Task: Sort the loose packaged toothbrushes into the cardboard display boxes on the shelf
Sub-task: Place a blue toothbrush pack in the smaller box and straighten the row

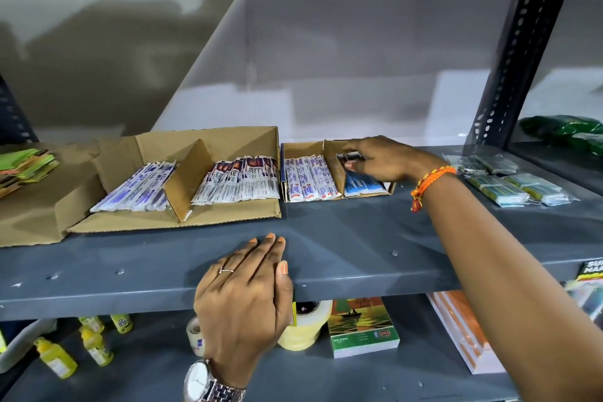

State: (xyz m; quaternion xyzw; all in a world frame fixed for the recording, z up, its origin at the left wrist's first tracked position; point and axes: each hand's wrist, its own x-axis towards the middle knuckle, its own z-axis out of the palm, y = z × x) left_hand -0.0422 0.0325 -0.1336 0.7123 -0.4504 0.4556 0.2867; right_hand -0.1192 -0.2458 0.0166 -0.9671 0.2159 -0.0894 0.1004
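Two cardboard display boxes stand on the grey shelf (342,238). The large box (208,140) has a divider, with purple-striped toothbrush packs (137,189) on its left and red-labelled packs (238,183) on its right. The small box (303,147) holds white packs (308,178) on the left and blue packs (362,184) on the right. My right hand (381,158) reaches into the small box's right compartment, fingers closed on a dark-topped toothbrush pack (349,156) above the blue ones. My left hand (248,290) rests flat on the shelf's front edge, holding nothing.
Clear-wrapped green and blue packets (512,184) lie to the right of the small box. Coloured cards (26,166) are stacked far left. A slotted upright post (518,52) stands at the right. Below are yellow bottles (58,356), tape rolls (303,326) and booklets (362,326).
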